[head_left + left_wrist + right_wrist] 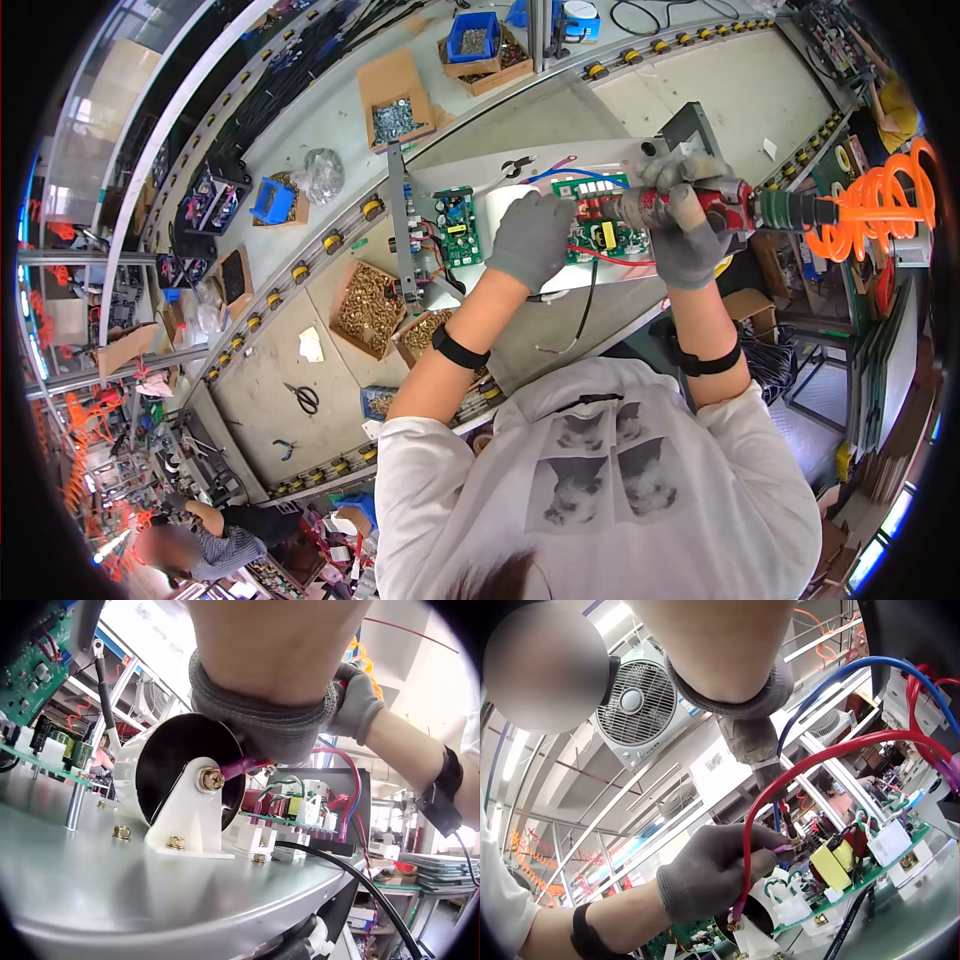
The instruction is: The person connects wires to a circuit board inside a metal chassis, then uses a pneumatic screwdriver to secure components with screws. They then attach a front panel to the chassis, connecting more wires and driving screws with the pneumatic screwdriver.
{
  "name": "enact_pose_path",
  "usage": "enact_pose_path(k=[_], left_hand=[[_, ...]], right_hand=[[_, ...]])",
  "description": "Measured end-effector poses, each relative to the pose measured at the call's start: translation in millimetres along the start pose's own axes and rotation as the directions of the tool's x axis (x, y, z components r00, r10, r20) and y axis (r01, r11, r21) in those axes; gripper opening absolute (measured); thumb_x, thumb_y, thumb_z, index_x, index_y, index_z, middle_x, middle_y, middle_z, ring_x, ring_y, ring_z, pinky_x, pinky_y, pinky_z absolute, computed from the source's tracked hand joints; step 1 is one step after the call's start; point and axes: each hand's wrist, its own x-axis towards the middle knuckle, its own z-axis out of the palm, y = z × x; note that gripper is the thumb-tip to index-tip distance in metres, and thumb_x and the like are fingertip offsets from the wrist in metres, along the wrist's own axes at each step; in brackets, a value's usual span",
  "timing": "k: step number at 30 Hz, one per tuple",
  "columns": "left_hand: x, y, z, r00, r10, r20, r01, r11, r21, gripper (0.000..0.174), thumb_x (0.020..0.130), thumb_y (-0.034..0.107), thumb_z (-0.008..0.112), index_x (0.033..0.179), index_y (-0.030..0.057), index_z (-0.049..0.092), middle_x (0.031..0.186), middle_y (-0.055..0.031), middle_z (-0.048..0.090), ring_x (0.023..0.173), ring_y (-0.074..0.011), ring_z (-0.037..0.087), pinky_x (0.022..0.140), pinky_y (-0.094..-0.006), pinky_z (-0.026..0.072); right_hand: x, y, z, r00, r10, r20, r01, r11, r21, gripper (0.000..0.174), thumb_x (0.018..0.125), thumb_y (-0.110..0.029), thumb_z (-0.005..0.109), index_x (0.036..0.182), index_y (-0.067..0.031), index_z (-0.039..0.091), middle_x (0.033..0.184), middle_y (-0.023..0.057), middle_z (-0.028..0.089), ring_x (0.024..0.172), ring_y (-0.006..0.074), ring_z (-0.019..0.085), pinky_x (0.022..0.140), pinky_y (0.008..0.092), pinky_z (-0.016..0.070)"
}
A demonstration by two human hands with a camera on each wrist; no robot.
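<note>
My gloved left hand (535, 240) is over the middle of a metal panel (112, 877). In the right wrist view its thumb and forefinger pinch a purple-sleeved cable lug (786, 847) beside a green circuit board (840, 889). The right hand (690, 250) grips a red power screwdriver (738, 205), which lies sideways with its nose pointing toward the left hand. In the left wrist view a white cylinder (135, 772) sits on a white bracket, with a purple lug (238, 768) bolted at its end. A red cable (817, 754) arches across the right wrist view.
An orange coiled hose (880, 215) runs from the screwdriver's rear. Left of the panel stand a box of brass screws (368, 310), scissors (302, 398) and pliers (287, 449). Roller rails (300, 271) border the bench. Another person (225, 550) is at lower left.
</note>
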Motion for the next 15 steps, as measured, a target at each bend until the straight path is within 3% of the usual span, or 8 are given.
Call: enact_pose_path(k=[5,7,10,15], left_hand=[[-6.5,-10.2,-0.4,0.98,0.011,-0.2,-0.028,0.996,-0.084,0.036,0.065,0.008,0.06,0.101,0.0058,0.057,0.079,-0.0106,0.056,0.074,-0.0279,0.053,0.066,-0.0394,0.0438],[-8.5,-17.8,3.3,0.959,0.088,-0.269,-0.137,0.976,-0.17,0.031,0.064,0.005,0.062,0.095,0.0086,0.062,0.073,-0.0094,0.055,0.069,-0.0283,0.053,0.064,-0.0395,0.0431],[-12.7,-21.8,-1.3,0.937,0.115,-0.329,-0.174,0.972,-0.156,0.024,0.061,0.005,0.062,0.085,0.01,0.065,0.072,-0.0065,0.054,0.067,-0.0257,0.051,0.063,-0.0376,0.0416],[-16.5,-21.7,-8.9,0.956,0.068,-0.286,-0.098,0.991,-0.092,0.018,0.058,0.009,0.061,0.075,0.0127,0.065,0.071,-0.0031,0.053,0.068,-0.0236,0.05,0.061,-0.0366,0.0387]], right_hand=[[16.1,11.7,3.7,0.995,0.096,-0.024,-0.096,0.995,-0.029,0.018,0.078,-0.002,0.058,0.095,-0.0001,0.052,0.079,0.0102,0.058,0.076,0.021,0.06,0.078,0.0382,0.0515],[20.5,20.3,-2.3,0.989,0.143,0.042,-0.144,0.989,0.033,0.018,0.078,-0.002,0.058,0.094,0.0001,0.052,0.08,0.011,0.059,0.077,0.0219,0.061,0.077,0.0382,0.0516],[20.7,24.2,-0.7,0.977,0.204,0.067,-0.208,0.977,0.047,0.018,0.078,-0.002,0.058,0.095,0.0004,0.053,0.081,0.011,0.06,0.078,0.022,0.062,0.076,0.0381,0.0513],[9.5,32.8,12.3,0.953,0.271,0.135,-0.269,0.963,-0.034,0.02,0.078,-0.001,0.06,0.097,0.0002,0.054,0.083,0.0106,0.061,0.078,0.0214,0.061,0.075,0.0368,0.0508]])
